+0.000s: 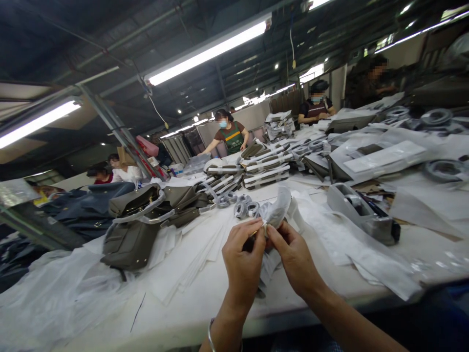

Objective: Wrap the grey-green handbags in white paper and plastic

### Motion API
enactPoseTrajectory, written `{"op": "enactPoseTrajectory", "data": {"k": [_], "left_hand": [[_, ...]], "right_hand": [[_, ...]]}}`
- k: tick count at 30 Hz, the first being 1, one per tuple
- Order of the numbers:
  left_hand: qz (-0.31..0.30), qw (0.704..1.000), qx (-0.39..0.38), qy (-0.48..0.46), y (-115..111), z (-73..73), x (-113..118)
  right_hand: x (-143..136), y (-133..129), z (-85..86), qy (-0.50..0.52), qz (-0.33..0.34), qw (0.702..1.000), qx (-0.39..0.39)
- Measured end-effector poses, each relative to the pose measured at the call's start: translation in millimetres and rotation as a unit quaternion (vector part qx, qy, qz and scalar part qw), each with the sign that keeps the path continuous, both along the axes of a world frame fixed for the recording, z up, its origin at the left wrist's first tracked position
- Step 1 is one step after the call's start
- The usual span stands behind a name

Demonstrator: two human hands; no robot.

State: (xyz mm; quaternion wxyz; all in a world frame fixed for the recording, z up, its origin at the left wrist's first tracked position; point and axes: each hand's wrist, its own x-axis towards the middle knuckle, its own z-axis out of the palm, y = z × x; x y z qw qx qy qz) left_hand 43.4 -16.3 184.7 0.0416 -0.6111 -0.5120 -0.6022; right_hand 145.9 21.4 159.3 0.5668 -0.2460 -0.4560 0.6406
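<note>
Both hands are raised over the near edge of the white table (186,278), fingertips almost touching. My left hand (245,254) pinches a plastic-wrapped grey strap (276,208) between thumb and forefinger. From the other side, my right hand (295,254) grips the same wrapped piece, its thumb and forefinger closed. The strap's upper part curves up above the fingers, and some of it hangs below between the hands. What exactly lies between the fingertips is too small to tell. Small wrapped coils (241,210) rest just beyond my left hand.
Olive handbags (128,244) lie at left beside paper sheets (194,254). Wrapped flat bags (267,176) are stacked farther back. A grey tape dispenser (361,215) stands right of my hands, near white wrapping sheets (366,249). Several people work beyond, one in a green apron (234,139).
</note>
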Motion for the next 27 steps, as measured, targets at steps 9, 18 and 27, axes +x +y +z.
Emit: {"op": "enactPoseTrajectory", "data": {"k": [9, 18, 27], "left_hand": [[0.002, 0.97, 0.119, 0.213, 1, -5.9, -15], [-0.001, 0.977, 0.035, 0.208, -9, -7.6, -15], [-0.048, 0.968, -0.247, -0.01, -1, 21.6, -24]], "right_hand": [[-2, 5, -10.3, 0.044, 0.053, 0.997, -0.025], [3, 10, -2.2, -0.008, 0.033, 0.999, -0.03], [6, 11, 4.2, -0.029, 0.047, 0.998, 0.042]]}}
